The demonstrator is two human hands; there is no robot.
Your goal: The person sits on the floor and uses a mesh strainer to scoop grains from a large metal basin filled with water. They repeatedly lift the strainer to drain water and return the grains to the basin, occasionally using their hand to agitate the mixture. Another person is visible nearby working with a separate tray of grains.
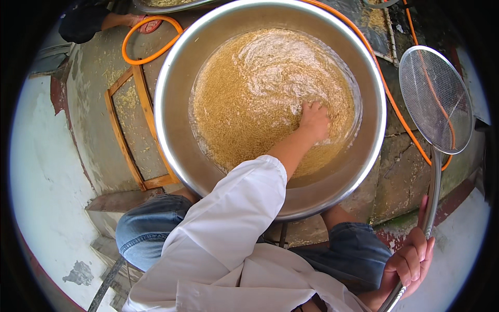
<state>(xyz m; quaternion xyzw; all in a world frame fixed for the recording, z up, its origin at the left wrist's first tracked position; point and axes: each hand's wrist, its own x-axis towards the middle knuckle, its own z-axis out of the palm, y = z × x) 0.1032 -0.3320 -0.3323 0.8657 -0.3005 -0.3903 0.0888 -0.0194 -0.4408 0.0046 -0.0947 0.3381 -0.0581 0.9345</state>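
Observation:
A wide steel basin (174, 99) stands between my knees, holding golden-brown grain (234, 112) in water. Pale foam swirls over its far right part. My left hand (314, 122) dips into the wet grain right of the basin's middle, the white-sleeved arm reaching across the near rim. Its fingers look slightly apart and bent downward, and their tips are under the surface. At the lower right, my right hand (408, 265) is closed around the metal handle of a long-handled mesh strainer (434, 99). The round mesh head is raised beside the basin and has no grain in it.
An orange hose (392, 101) runs behind and right of the basin, with a loop at the upper left. A wooden frame (122, 140) lies left of the basin. Another person's foot (148, 25) is at the upper left, near a second metal vessel's rim (171, 8).

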